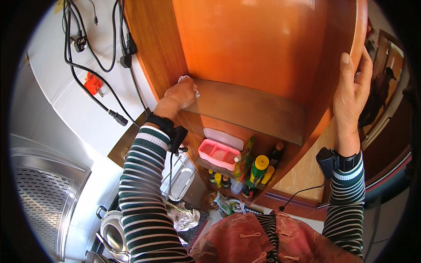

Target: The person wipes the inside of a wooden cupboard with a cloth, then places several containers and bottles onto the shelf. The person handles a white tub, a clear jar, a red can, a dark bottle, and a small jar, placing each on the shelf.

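Note:
My left hand (pixel 181 93) is closed on a crumpled white cloth (pixel 197 93), which could also be thick tissue. It presses the cloth into the left corner of a brown shelf (pixel 250 105), where the shelf meets the orange wooden cabinet (pixel 254 39). Over on the right, my right hand (pixel 352 94) grips the cabinet's rounded side edge (pixel 358 26), thumb upright and fingers bent around it. Something small and whitish shows between those fingers, too little of it to name. Both wrists wear black straps with small devices.
Below the shelf stand a pink divided box (pixel 218 154) with its lid raised, a yellow-capped green bottle (pixel 258 168) and several small jars. Black cables (pixel 90 65) and a red plug (pixel 93 84) hang at left. A metal pot (pixel 113 232) sits lower left, near crumpled foil (pixel 186 218).

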`<state>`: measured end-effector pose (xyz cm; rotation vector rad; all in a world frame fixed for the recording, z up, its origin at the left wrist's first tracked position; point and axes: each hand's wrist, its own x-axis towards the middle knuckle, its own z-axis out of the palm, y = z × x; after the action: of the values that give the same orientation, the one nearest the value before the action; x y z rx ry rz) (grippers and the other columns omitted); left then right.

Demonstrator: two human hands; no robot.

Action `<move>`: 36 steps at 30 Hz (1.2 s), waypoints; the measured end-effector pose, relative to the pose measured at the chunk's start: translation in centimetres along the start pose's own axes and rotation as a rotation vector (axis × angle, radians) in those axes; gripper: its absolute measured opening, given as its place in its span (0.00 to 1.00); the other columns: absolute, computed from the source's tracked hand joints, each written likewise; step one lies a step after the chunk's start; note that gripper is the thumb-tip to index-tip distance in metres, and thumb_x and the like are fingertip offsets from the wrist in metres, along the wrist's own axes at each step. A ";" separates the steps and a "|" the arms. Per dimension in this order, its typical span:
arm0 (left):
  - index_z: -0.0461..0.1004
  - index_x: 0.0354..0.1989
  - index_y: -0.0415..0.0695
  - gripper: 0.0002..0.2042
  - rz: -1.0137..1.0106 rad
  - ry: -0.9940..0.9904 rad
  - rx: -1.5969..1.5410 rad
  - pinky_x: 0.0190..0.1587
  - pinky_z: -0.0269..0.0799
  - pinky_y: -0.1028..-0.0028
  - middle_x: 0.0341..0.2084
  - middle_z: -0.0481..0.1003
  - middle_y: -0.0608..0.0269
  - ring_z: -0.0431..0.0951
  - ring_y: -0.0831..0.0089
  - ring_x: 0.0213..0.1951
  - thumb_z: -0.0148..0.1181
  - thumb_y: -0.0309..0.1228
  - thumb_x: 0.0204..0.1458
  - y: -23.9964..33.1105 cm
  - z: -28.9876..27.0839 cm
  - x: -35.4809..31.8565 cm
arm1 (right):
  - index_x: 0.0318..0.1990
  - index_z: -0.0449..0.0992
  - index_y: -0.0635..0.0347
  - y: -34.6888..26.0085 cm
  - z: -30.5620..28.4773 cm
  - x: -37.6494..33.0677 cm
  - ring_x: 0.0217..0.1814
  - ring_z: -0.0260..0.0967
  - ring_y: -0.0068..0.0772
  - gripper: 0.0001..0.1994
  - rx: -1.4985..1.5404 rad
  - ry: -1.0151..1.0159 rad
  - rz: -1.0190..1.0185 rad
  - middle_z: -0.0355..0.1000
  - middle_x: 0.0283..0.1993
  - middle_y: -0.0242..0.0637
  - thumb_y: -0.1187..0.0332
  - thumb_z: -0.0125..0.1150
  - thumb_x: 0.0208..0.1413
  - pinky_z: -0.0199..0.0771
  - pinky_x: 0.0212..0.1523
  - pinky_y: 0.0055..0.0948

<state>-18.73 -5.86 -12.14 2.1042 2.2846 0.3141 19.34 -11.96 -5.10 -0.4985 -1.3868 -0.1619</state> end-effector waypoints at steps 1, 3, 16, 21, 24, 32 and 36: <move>0.74 0.53 0.39 0.18 -0.003 0.034 -0.015 0.61 0.68 0.58 0.56 0.73 0.49 0.73 0.50 0.60 0.55 0.38 0.61 -0.1 0.3 0.1 | 0.64 0.67 0.61 0.0 0.0 0.0 0.48 0.68 0.19 0.21 -0.006 0.010 -0.009 0.73 0.51 0.34 0.62 0.59 0.69 0.69 0.48 0.19; 0.74 0.53 0.39 0.17 0.024 0.059 -0.030 0.61 0.68 0.57 0.56 0.74 0.47 0.72 0.48 0.59 0.51 0.38 0.63 -0.5 0.9 0.1 | 0.64 0.66 0.62 0.0 0.1 -0.1 0.47 0.68 0.18 0.22 -0.012 0.028 -0.037 0.73 0.50 0.33 0.62 0.60 0.68 0.69 0.48 0.19; 0.73 0.58 0.42 0.20 0.631 0.071 -0.190 0.68 0.62 0.58 0.60 0.72 0.46 0.67 0.47 0.65 0.55 0.30 0.56 10.9 4.7 -5.9 | 0.64 0.67 0.64 0.3 -0.1 -0.1 0.47 0.62 0.19 0.21 -0.005 0.014 -0.049 0.70 0.49 0.32 0.62 0.58 0.69 0.64 0.49 0.21; 0.70 0.61 0.41 0.23 0.864 0.262 -0.234 0.64 0.66 0.57 0.56 0.74 0.45 0.70 0.47 0.61 0.55 0.29 0.55 10.7 4.9 -4.7 | 0.65 0.66 0.65 0.1 -0.1 0.1 0.56 0.69 0.25 0.23 -0.023 0.003 -0.071 0.72 0.56 0.39 0.64 0.60 0.68 0.68 0.58 0.25; 0.72 0.57 0.41 0.20 0.443 -0.018 -0.086 0.60 0.69 0.60 0.53 0.74 0.46 0.74 0.49 0.56 0.56 0.30 0.54 6.2 3.8 -1.8 | 0.65 0.66 0.65 0.0 -0.1 0.1 0.56 0.69 0.24 0.23 -0.085 0.015 -0.079 0.73 0.56 0.38 0.64 0.59 0.68 0.68 0.59 0.25; 0.75 0.50 0.44 0.16 0.140 0.081 0.046 0.60 0.69 0.58 0.56 0.74 0.44 0.74 0.47 0.58 0.45 0.36 0.60 -1.8 1.5 2.6 | 0.63 0.67 0.63 0.5 -0.2 0.1 0.38 0.57 0.12 0.21 -0.057 0.007 -0.031 0.66 0.42 0.25 0.62 0.58 0.70 0.59 0.39 0.16; 0.75 0.53 0.40 0.19 0.101 0.056 0.122 0.61 0.69 0.58 0.56 0.74 0.45 0.73 0.48 0.59 0.43 0.36 0.61 -1.7 1.7 2.7 | 0.63 0.67 0.64 0.7 -0.4 0.0 0.38 0.59 0.13 0.21 -0.085 0.001 -0.015 0.68 0.42 0.26 0.62 0.58 0.70 0.62 0.40 0.16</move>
<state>-20.41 -3.12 -13.74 2.3026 2.2874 0.2443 19.99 -11.51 -5.31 -0.5586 -1.3875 -0.2344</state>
